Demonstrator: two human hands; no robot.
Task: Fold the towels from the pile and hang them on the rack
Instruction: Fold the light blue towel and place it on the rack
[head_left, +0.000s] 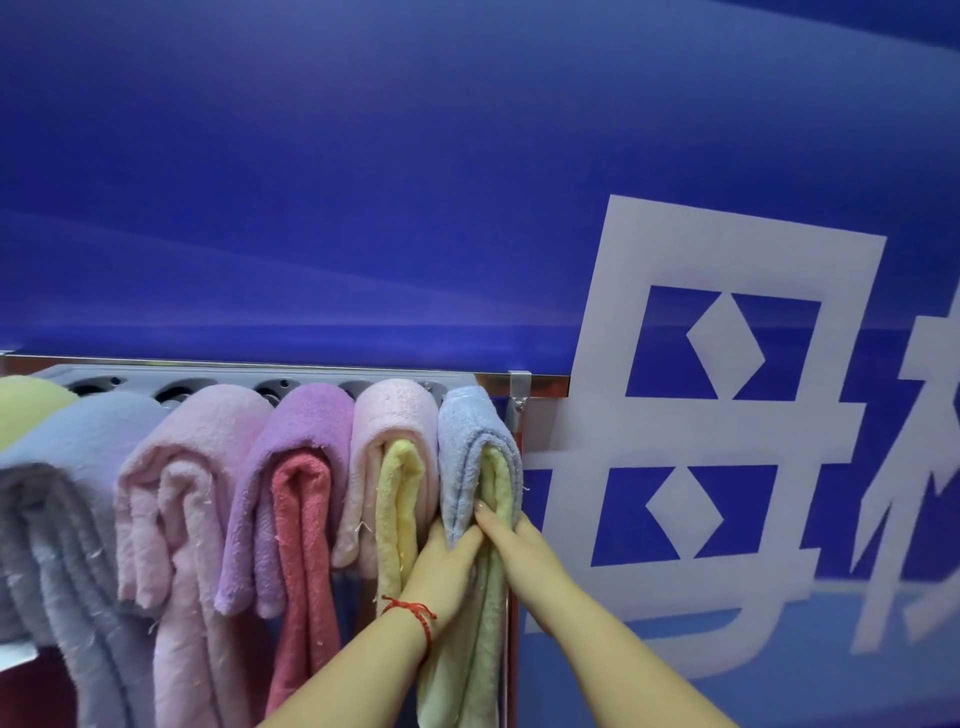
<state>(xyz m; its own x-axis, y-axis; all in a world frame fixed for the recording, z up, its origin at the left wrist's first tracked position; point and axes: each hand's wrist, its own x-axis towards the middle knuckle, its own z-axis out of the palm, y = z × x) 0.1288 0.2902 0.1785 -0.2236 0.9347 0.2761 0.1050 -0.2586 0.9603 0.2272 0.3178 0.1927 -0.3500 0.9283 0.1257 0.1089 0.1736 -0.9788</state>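
Observation:
A grey wall rack (244, 375) with round holes carries several folded towels side by side. At its right end hangs a light blue towel (467, 447) over a pale green towel (480, 649). My left hand (447, 566), with a red string on the wrist, grips the lower front of the blue towel. My right hand (511, 540) presses against the same pair from the right, fingers on the green fold. Further left hang a pale pink towel (395, 426) over a yellow one (397, 499), then a purple towel (306, 441) over a red one (301, 519).
More towels hang to the left: a pink one (192, 467), a grey-blue one (62, 493) and a yellow-green one (26, 405). A metal rail (540, 387) runs along the blue wall (363, 182), which bears large white characters (727, 415) on the right.

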